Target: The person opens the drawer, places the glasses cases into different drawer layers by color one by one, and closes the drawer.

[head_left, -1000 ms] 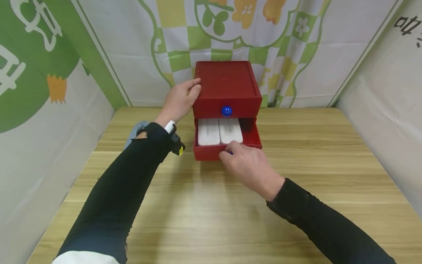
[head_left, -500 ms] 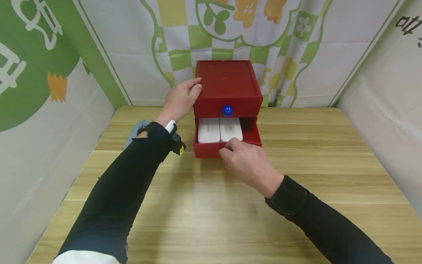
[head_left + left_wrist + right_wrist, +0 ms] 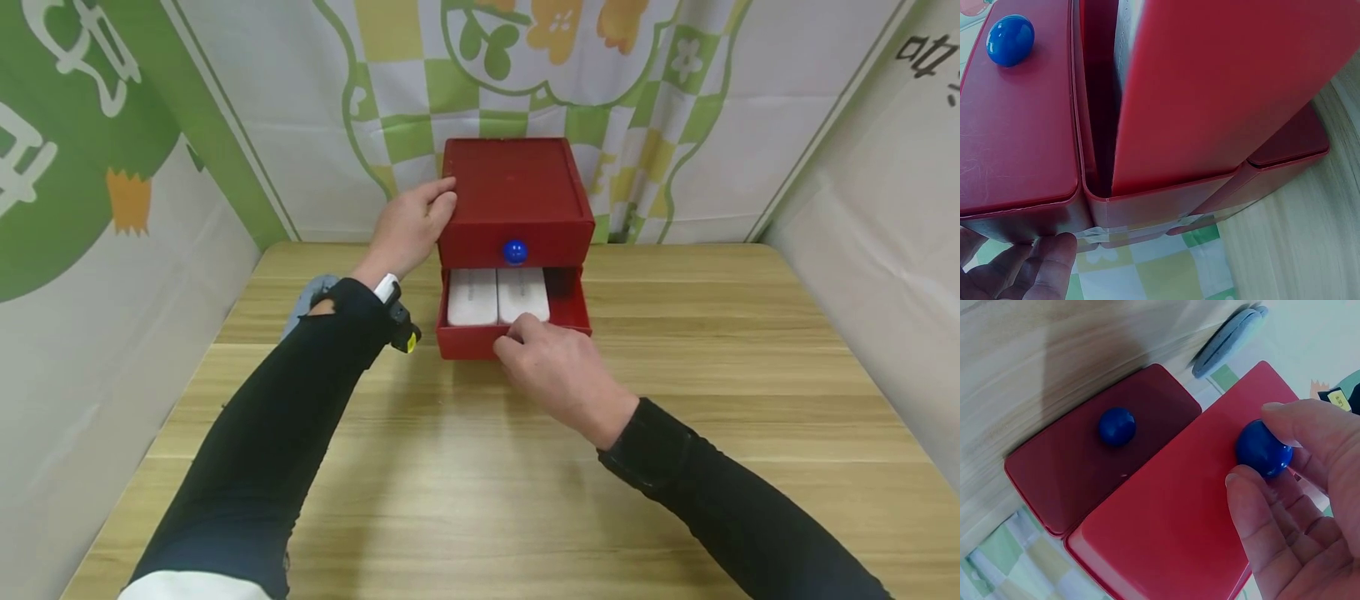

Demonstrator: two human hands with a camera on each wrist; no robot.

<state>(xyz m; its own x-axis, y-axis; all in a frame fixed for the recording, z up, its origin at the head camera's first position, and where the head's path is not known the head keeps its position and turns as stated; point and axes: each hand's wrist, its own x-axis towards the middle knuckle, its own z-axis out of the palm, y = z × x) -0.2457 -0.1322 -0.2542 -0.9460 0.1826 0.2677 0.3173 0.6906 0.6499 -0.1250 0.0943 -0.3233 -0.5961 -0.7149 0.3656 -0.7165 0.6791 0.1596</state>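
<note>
A red drawer cabinet [image 3: 513, 179] stands at the back of the table, its middle drawer [image 3: 467, 343] pulled partway out. Inside that drawer, two white rounded boxes [image 3: 472, 297] lie side by side at the left. My right hand [image 3: 566, 371] is at the drawer front; in the right wrist view its thumb and fingers pinch the round blue knob [image 3: 1260, 449]. My left hand [image 3: 408, 227] rests against the cabinet's upper left side, with fingers [image 3: 1054, 262] touching the side wall in the left wrist view. The top drawer's blue knob [image 3: 515, 252] is untouched.
Below the pulled-out drawer is a closed bottom drawer [image 3: 1072, 475] with its own blue knob [image 3: 1117, 426]. A grey-blue rounded object [image 3: 302, 307] sits on the wooden table [image 3: 450, 500] behind my left wrist. A patterned curtain [image 3: 405, 92] hangs behind the cabinet.
The middle drawer has slid slightly inward, away from me, with my right hand following on its knob. My left hand has stayed on the cabinet's side.
</note>
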